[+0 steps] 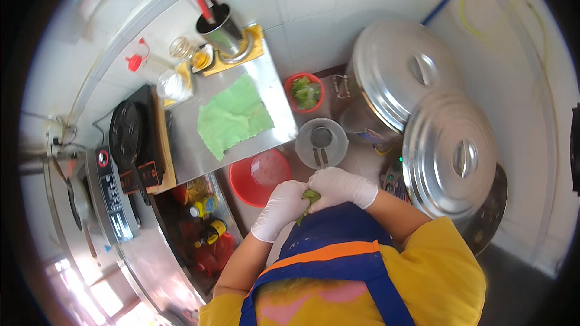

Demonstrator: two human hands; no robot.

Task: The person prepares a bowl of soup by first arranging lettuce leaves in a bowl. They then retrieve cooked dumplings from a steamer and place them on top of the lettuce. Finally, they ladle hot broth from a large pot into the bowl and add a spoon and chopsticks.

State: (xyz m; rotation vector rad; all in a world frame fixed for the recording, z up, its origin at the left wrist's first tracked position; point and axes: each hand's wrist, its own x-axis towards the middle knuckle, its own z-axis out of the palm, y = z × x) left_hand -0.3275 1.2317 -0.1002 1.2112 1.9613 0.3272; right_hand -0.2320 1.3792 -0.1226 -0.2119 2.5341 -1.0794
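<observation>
Both hands wear thin white gloves and meet in front of the dark blue apron [333, 228]. Between the fingers of my left hand [285, 203] and my right hand [339, 186] is a green leafy vegetable [311, 196], mostly covered by the gloves. Just beyond my left hand a red basin [241, 176] contains something whitish and translucent. A translucent bucket [339, 147] sits past my right hand, with a round grey sieve [321, 136] in it. Farther off, torn green leaves [306, 93] lie in a small red bowl [287, 83].
A steel table [186, 145] at the left carries a green cloth [235, 115], jars and a utensil cup [219, 31]. Bottles [204, 206] crowd its lower shelf. A black pan [124, 133] rests farther left. Two lidded steel pots [389, 68] [435, 154] stand at the right.
</observation>
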